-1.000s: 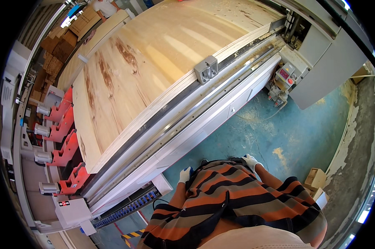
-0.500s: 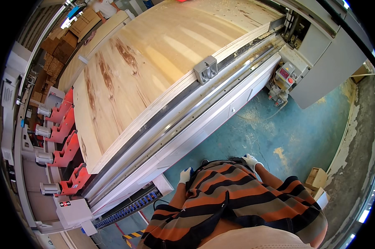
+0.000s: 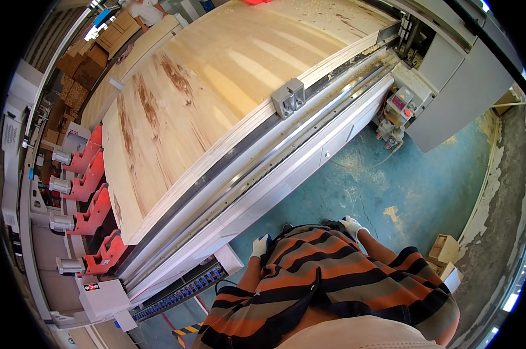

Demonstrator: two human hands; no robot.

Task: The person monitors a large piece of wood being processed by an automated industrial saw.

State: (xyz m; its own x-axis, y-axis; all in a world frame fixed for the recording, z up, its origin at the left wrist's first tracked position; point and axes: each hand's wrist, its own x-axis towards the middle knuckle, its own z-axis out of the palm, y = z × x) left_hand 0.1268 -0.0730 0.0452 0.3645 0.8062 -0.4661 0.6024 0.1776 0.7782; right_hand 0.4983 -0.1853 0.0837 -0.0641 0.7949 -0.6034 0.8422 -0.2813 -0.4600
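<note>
My left hand (image 3: 260,246), in a white glove with blue at the fingers, hangs low beside my striped shirt, near the machine's side. My right hand (image 3: 352,226), gloved the same way, hangs at the other side of the shirt over the floor. Both hands are small in view and their fingers are mostly hidden, so their grip cannot be made out. Neither touches the large plywood stack (image 3: 199,110) lying on the machine bed. A grey metal block (image 3: 289,98) stands against the stack's near edge.
Several red clamps (image 3: 104,253) line the machine's left end. A long rail (image 3: 245,181) runs along its front. At the right are a control unit with a red button (image 3: 401,106) and a grey panel (image 3: 455,104). Wooden pieces (image 3: 443,249) lie by the wall. A person (image 3: 145,11) is at the far left.
</note>
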